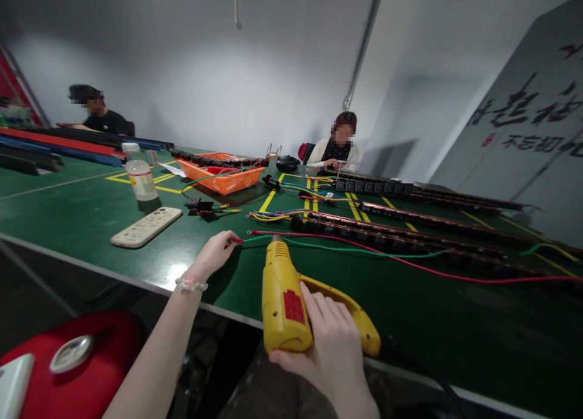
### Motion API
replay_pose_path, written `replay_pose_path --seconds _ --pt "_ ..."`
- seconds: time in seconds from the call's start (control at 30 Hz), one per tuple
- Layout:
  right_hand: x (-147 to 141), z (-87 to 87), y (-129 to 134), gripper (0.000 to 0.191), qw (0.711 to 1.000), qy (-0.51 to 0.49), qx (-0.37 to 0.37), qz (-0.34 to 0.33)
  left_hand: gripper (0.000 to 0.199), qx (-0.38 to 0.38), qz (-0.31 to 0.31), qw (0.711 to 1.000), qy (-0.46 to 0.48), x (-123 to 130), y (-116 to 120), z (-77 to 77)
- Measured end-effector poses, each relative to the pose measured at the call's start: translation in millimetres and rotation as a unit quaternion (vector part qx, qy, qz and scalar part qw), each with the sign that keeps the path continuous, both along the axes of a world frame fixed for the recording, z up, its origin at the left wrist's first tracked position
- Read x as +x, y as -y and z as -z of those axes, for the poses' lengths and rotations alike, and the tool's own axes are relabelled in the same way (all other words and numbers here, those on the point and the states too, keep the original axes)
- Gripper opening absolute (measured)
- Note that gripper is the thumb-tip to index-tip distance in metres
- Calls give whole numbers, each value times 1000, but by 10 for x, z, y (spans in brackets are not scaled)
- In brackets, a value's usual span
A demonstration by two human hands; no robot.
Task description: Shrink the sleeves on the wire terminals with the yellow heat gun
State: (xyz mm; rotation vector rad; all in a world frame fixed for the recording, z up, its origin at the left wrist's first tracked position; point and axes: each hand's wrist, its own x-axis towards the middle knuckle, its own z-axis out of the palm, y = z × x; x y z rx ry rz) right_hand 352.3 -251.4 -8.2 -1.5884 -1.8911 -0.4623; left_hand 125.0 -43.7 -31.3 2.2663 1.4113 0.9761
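Observation:
My right hand (330,334) is wrapped round a yellow heat gun (281,285), its nozzle pointing away from me over the green wire. Between the fingertips of my left hand (218,249) is the red-tipped end of the green wire (337,247). That wire runs right from my fingers, past the nozzle, across the table. Just beyond it lies a red wire (378,253) with a ring terminal at its left end. Long dark strips (387,237) with copper-coloured edges lie to the right, with thin coloured leads at their ends.
An orange basket (223,183) with dark parts stands on the green table (218,297). Left of it are a bottle (142,179), a beige phone-like case (146,226) and black connectors (200,206). Two people sit at the far side. A red stool (100,370) is lower left.

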Motion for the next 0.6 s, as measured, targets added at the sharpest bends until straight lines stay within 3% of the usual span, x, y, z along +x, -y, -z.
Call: replay_pose_path --seconds 0.27,0.6 --pt "-385 52 -174 110 999 -22 8 -47 24 6 5 999 -52 4 -9 7" --pt "-327 98 -175 113 996 -60 -2 -62 25 33 3 998 -46 7 -5 -38"
